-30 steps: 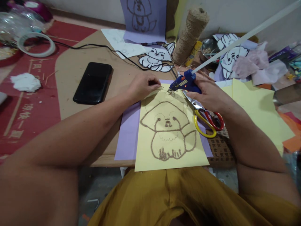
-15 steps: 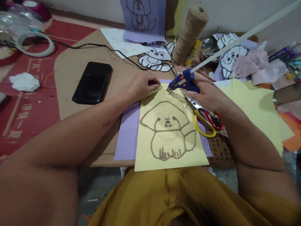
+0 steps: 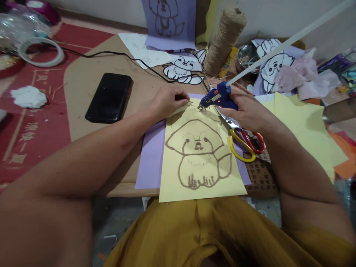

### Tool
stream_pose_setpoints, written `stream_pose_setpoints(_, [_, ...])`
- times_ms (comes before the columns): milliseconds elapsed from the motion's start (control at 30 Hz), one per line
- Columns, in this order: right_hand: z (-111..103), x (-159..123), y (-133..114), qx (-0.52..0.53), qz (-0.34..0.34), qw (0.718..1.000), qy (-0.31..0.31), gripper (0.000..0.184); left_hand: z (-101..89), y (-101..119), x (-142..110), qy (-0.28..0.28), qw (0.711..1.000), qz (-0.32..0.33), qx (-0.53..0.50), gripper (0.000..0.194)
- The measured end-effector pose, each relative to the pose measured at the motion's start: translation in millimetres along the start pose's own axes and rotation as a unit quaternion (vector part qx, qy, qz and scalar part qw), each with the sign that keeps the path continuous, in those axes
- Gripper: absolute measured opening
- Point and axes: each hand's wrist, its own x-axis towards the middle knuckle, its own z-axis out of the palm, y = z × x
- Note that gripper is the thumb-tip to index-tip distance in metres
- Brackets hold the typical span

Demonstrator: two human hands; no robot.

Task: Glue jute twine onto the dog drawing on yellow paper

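Barely shifted over the last second, so seemingly mid-step: gripping glue gun (image 3: 221,97) in right hand (image 3: 245,110), pinching thin strand (image 3: 191,102) in left hand (image 3: 169,102), keeping nozzle (image 3: 200,107) at top of yellow sheet (image 3: 200,168), overhanging bench's (image 3: 125,192) near edge.

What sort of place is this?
Probably a craft workspace: glue gun in the right hand, twine spool beyond it, animal outline on yellow paper.

On the under sheet (image 3: 150,163) lies the top sheet (image 3: 201,163), the glue gun (image 3: 219,98) at its far end, scissors (image 3: 234,128) along its right edge, phone (image 3: 109,97) left, tape roll (image 3: 59,56) farther left, twine spool (image 3: 226,41) behind
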Motion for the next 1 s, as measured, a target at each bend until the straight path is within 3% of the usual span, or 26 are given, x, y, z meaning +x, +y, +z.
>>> stream_pose_setpoints(267, [1.1, 1.0, 7.7, 0.009, -0.002, 1.000, 0.025, 0.035, -0.5, -0.9, 1.0, 0.001, 1.000, 0.003, 0.010, 0.013])
stream_pose_setpoints(1000, [7.7, 4.8, -7.0, 0.050, -0.001, 0.999, 0.003, 0.046, 0.1, -3.1, 1.4, 0.001, 1.000, 0.008, 0.007, 0.014])
